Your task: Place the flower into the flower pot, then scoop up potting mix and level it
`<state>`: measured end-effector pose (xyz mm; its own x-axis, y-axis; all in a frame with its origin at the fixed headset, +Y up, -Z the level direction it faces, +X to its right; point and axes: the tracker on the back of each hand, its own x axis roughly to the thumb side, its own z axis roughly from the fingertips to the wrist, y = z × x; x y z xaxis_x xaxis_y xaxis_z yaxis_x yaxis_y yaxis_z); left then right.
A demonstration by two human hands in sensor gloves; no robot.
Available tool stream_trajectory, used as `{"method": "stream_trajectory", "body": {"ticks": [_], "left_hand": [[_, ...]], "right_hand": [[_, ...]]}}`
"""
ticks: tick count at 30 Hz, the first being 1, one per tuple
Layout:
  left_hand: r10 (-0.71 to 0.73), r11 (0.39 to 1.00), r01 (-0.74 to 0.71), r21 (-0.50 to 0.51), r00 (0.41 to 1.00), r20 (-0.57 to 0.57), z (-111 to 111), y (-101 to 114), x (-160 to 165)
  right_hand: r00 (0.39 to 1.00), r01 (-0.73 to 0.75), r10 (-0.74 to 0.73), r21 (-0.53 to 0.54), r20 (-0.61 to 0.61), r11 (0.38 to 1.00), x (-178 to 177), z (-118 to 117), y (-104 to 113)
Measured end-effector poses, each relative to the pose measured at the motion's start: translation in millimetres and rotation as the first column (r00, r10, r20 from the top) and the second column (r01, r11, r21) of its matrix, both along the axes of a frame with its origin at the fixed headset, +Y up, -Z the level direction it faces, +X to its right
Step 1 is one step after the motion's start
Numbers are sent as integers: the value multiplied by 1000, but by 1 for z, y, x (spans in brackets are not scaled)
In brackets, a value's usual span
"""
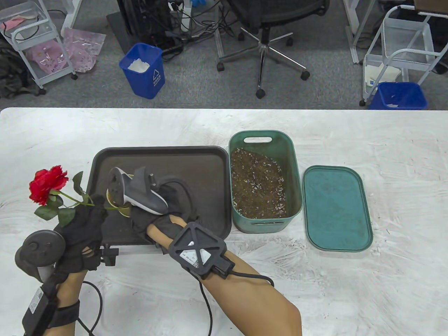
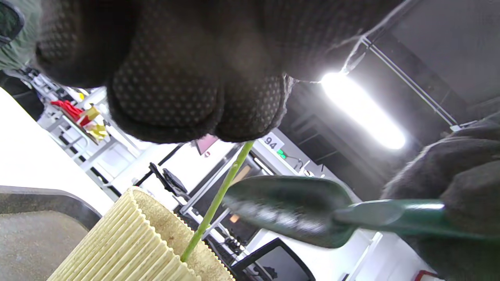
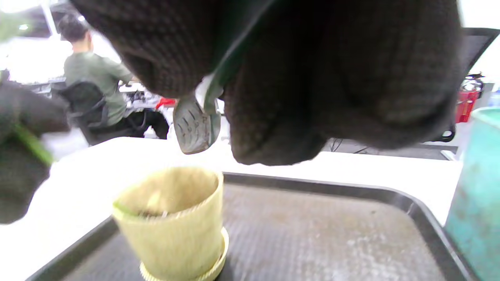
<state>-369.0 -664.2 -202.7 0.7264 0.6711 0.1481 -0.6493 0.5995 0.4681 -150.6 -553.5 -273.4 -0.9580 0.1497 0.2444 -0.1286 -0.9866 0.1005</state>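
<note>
One flower [image 1: 47, 189], one pot [image 3: 172, 222], one trowel [image 2: 289, 210] – left hand [image 1: 82, 227] pinched the stem, right hand [image 1: 164, 213] gripped the trowel above the pot (lower left of the tray [image 1: 196, 164]). One soil bin [image 1: 264, 178] sat centre-right.

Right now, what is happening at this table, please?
A person is potting a red rose. The left hand pinches the stem, whose lower end stands in the yellow pot on the dark tray. The right hand holds a green trowel above the pot. The green bin of potting mix sits open, its lid beside it.
</note>
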Motion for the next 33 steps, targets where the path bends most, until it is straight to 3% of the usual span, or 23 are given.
{"method": "stream_trajectory", "body": {"ticks": [8, 14, 17, 21, 24, 28, 33], "left_hand": [[-16, 1000, 16, 3, 1000, 4, 0, 0, 1], [-15, 1000, 15, 3, 1000, 3, 0, 0, 1], [-16, 1000, 16, 3, 1000, 1, 0, 0, 1], [-13, 1000, 13, 1, 1000, -1, 0, 0, 1], [-8, 1000, 8, -3, 1000, -3, -1, 0, 1], [-14, 1000, 14, -3, 1000, -10, 0, 0, 0], [-14, 1000, 14, -4, 1000, -9, -1, 1, 0]], "right_hand": [[945, 238, -239, 30, 224, 971, 98, -22, 46], [769, 479, -472, 100, 432, 872, 201, -41, 56], [701, 497, -449, 72, 554, 865, 244, -52, 43], [709, 446, -311, -61, 633, 893, 269, -62, 13], [739, 349, -149, -185, 657, 919, 270, -73, -11], [752, 188, 39, -272, 658, 944, 258, -89, -39], [737, 52, 169, -304, 654, 951, 247, -108, -64]]}}
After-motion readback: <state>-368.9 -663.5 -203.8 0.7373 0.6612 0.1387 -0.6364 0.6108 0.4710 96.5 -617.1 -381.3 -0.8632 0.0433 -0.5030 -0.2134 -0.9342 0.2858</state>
